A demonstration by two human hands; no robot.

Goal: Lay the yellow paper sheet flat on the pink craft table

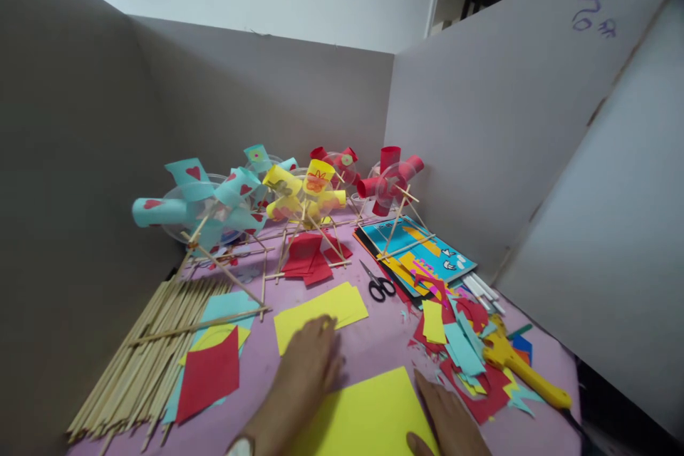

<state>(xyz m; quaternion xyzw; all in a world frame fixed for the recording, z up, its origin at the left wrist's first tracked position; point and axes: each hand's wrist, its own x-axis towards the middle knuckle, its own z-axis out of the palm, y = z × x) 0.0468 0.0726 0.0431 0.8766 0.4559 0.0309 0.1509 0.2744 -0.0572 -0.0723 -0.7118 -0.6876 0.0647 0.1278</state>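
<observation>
My left hand [313,356] reaches over a larger yellow paper sheet [368,413], its fingertips at the near edge of a yellow paper strip [320,310]. The fingers are loosely bent and slightly blurred, with nothing visibly gripped. My right hand [449,417] lies along the right edge of the larger sheet. Its thumb rests on the paper, apart from the outstretched fingers. Black-handled scissors [381,288] lie beyond my hands, right of the yellow strip. Red paper pieces [307,258] are behind that strip.
Pinwheel-like models on stick frames, blue [203,203], yellow [307,192] and red [392,182], stand at the back. Left are wooden sticks [128,363] and a red sheet [209,377]. Right are paper scraps [464,349], a yellow glue gun [526,370] and a blue book [422,249].
</observation>
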